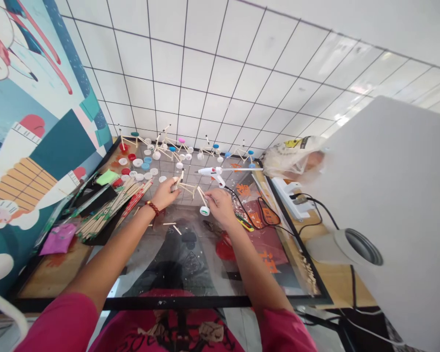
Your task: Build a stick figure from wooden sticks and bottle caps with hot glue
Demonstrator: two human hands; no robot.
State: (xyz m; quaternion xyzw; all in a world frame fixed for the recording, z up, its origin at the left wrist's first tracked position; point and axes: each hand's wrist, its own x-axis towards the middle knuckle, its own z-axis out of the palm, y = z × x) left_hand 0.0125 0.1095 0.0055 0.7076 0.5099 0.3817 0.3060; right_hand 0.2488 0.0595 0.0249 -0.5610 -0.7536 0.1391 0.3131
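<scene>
Stick frame (pixel 187 186), slim, pale and angular, is over the glossy bench (pixel 139 278), pinched in my left hand (pixel 165 193); my right hand (pixel 222 206) grips slender wooden sticks (pixel 203 196) beside it, a round white cap (pixel 204 211) at their lower end.

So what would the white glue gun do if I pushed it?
The glue gun would probably slide, since the tabletop looks smooth and shiny. It likely wouldn't roll far, because its handle sticks out sideways. Its black cord, which bends in loops, might drag behind it.
</scene>
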